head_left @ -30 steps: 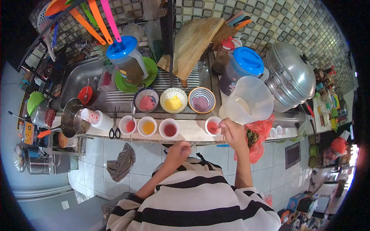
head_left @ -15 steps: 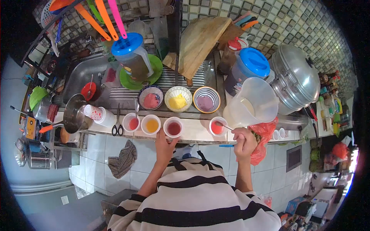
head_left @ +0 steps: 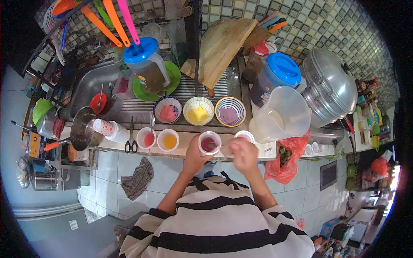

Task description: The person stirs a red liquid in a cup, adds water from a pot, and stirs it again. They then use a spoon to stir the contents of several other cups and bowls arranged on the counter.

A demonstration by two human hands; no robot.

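My left hand is wrapped round the side of a cup of dark red liquid at the counter's front edge. A spoon dips into that cup, its handle held in the closed, slightly blurred fingers of my right hand. Behind my right hand, a cup with red contents is partly hidden. To the left stand a cup of orange-yellow liquid and a cup with red contents. Three bowls behind hold pink, yellow and purple stuff.
A large clear measuring jug stands at the right, near a red plastic bag hanging over the edge. Scissors, stacked cups and a pan are at the left. A blue-lidded pitcher stands behind.
My left hand has moved right with the dark red cup. My right hand and spoon have moved left, from the rightmost red cup into the dark red one.
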